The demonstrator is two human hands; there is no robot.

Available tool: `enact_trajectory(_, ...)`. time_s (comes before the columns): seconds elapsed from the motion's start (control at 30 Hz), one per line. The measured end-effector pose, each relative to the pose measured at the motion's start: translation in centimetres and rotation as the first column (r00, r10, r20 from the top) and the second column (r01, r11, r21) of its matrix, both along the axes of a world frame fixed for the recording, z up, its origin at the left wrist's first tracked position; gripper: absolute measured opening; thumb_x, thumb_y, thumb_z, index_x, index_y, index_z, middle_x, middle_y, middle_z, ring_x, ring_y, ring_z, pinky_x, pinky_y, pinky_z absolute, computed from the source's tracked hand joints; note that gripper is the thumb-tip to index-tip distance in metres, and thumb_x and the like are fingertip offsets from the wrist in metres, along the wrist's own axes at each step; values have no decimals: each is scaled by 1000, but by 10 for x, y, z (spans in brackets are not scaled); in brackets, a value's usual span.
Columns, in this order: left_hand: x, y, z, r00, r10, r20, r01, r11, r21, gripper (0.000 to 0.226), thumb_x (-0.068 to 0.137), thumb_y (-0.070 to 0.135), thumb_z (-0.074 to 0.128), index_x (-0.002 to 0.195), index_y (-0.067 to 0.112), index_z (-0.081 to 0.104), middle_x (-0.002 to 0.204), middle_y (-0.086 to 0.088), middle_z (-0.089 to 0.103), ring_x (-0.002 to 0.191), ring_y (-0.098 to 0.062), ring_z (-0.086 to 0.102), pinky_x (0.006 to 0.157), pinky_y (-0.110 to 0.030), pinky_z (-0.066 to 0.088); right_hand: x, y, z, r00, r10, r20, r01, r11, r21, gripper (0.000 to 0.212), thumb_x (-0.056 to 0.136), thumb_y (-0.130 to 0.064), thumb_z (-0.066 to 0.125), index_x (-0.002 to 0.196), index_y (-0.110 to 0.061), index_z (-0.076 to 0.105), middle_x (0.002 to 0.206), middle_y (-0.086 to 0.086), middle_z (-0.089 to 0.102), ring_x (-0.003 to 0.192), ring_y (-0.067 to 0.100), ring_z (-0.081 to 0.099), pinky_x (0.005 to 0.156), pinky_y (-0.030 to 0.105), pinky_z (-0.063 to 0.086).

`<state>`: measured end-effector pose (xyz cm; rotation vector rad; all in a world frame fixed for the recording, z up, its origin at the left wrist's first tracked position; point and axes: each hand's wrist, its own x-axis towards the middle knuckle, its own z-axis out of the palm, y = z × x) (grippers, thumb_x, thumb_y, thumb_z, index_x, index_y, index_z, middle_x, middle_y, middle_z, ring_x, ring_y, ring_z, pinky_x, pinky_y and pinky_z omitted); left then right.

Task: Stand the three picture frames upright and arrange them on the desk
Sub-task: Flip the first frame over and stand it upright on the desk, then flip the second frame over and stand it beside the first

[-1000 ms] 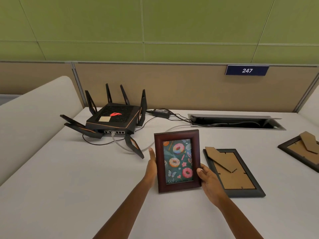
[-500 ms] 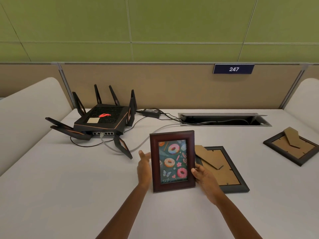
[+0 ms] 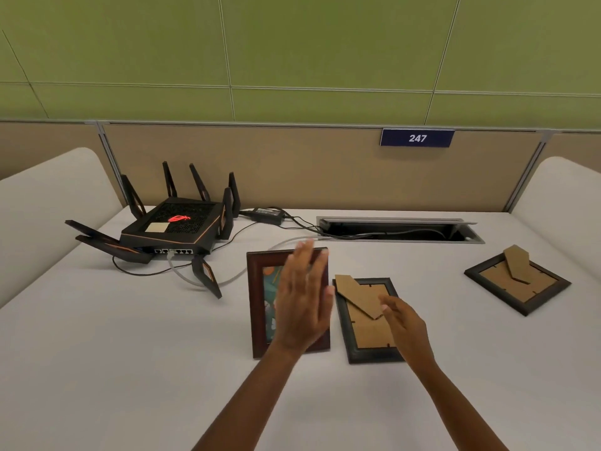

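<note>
A white table (image 3: 97, 369) is seen from above, with two bare forearms reaching in from the bottom edge. A dark red picture frame (image 3: 257, 307) stands upright near the middle; most of its picture is hidden behind the left hand (image 3: 304, 307), which is raised in front of it with palm flat and fingers (image 3: 305, 255) spread apart, holding nothing. Whether the hand touches the frame cannot be told, and its outline is blurred. Just to the right, a black frame (image 3: 353, 349) lies face down, its cardboard stand showing. Its lower right corner is covered by the right hand (image 3: 406, 327), held over it with fingers loosely parted, gripping nothing. A third dark frame (image 3: 517, 281) lies face down well to the right. At the far left a black router (image 3: 172, 227) with antennas is seen, its cables running to a slot (image 3: 400, 229) in the table.
</note>
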<state>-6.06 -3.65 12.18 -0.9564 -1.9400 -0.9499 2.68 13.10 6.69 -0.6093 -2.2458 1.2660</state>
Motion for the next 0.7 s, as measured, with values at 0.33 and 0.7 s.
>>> enact_trajectory(0.33,60,72,-51,886,158,436,90,864,-495,60,95,47,8,130,11,41,135,-14,54,124,-25,53,96,-28,48,34,43,-13,971,-18,238,19,1000,1,45,93,-21,45,135,-6,36,142,17,42,131,31,39,109,39,32)
enact_trajectory(0.7,86,101,-64,431,473,769,137,808,-573,69,95,48,29,147,9,6,154,-27,5,143,-38,12,113,-42,26,52,41,-21,896,145,419,-126,989,-74,59,95,-27,39,143,-7,11,153,14,21,140,28,24,114,35,22)
